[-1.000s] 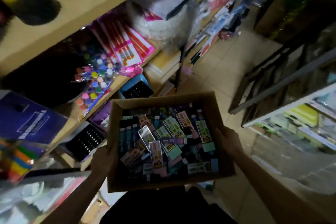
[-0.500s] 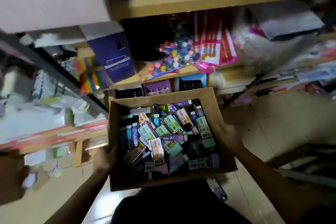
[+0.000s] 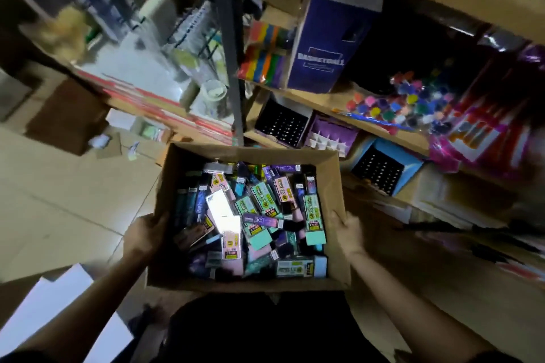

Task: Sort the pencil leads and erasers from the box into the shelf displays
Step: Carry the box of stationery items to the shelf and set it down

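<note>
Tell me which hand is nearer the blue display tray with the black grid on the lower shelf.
Right. The right hand holds the right wall of the cardboard box, on the side facing the blue display tray; the left hand holds the opposite wall, with the whole box between.

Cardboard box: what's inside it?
The cardboard box holds a loose heap of small stationery packets in pink, mint, purple and dark colours, many with labels. One near the middle glares white. The heap covers the lower layers and the box floor.

BASKETBALL in white on dark blue carton [image 3: 327,47] on shelf [image 3: 295,96], packets [image 3: 259,209] in cardboard box [image 3: 250,152] labelled, print too blurred
</note>
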A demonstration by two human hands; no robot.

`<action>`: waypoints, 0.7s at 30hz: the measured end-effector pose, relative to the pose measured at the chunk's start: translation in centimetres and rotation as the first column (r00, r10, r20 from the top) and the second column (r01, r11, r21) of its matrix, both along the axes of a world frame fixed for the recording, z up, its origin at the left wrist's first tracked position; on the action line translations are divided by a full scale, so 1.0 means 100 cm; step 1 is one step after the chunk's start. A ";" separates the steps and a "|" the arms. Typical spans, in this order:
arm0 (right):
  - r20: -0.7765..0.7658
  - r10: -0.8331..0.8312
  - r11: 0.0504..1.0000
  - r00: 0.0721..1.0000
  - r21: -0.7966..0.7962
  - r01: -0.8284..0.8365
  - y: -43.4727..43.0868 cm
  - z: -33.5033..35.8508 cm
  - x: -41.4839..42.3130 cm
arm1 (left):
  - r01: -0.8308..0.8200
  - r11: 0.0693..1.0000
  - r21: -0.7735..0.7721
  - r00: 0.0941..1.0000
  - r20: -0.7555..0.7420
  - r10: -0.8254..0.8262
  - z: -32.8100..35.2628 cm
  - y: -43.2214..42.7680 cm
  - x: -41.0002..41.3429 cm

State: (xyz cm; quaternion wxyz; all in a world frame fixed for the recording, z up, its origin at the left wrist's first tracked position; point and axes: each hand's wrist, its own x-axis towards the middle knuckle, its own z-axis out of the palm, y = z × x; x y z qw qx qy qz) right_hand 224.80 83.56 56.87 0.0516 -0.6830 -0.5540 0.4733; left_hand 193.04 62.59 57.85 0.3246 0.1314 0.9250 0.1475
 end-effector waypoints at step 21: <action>0.035 0.361 0.932 0.932 -0.044 -0.360 0.072 -0.308 0.008 | -0.437 0.897 -0.067 0.890 0.117 0.442 -0.316 -0.017 0.098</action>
